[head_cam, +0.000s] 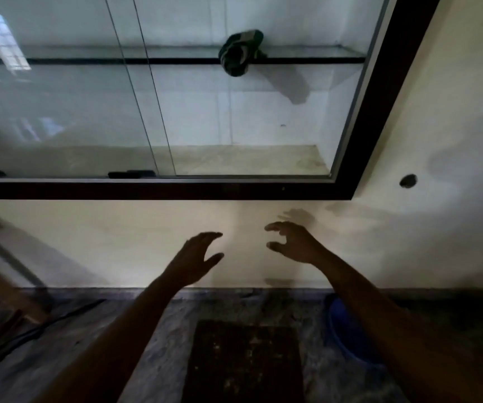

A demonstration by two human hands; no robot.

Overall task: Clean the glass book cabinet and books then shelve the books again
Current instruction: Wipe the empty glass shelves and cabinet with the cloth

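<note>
Both bare hands, left hand (193,257) and right hand (292,242), hover apart with fingers loosely spread, holding nothing, below the dark-framed glass book cabinet (176,189), where a crumpled green cloth (241,52) lies on its glass shelf (307,55).

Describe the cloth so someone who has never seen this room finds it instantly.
Find the dark-framed glass cabinet in the cream wall. On its glass shelf a bunched cloth droops over the front edge. Dark green with pale stripes, it is the only thing there.

The glass doors (60,112) at upper left are glossy and reflective, and the dark frame (176,190) has a smooth sheen. A clear glass shelf (307,53) carries a crumpled green cloth (240,52). The cream wall (118,242) looks matt, the floor (60,359) mottled stone, the mat (243,362) coarse, and the blue tub (347,335) smooth plastic.
</note>
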